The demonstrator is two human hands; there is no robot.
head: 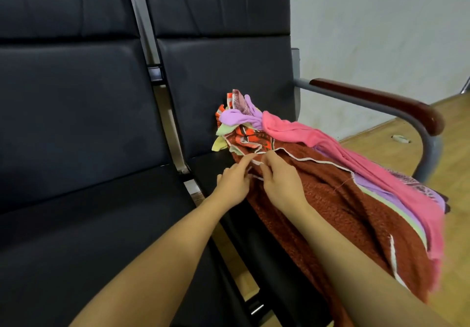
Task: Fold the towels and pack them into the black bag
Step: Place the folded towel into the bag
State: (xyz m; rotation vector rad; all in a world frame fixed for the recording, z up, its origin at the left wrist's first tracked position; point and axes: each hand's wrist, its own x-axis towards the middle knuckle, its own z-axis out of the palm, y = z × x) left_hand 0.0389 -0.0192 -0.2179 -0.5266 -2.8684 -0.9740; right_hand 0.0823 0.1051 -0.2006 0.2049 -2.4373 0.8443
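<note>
So, going left to right: empty seat [84, 225] at 9 o'clock, then the left hand [232, 186], fingers reaching toward 1 o'clock and pinching the white hem of the rust towel [330, 212]. Right hand [282, 181] sits just beside it, fingers curled onto the same hem, so both are gripping that edge and about equally near. The towel's long axis runs from 11 o'clock down to 5 o'clock, draped over the pile [254, 123] of pink, purple and orange towels on the right seat. Armrest [381, 100] at 2 o'clock. No black bag in view. I'd guess the next step is lifting this towel off to fold it.
</note>
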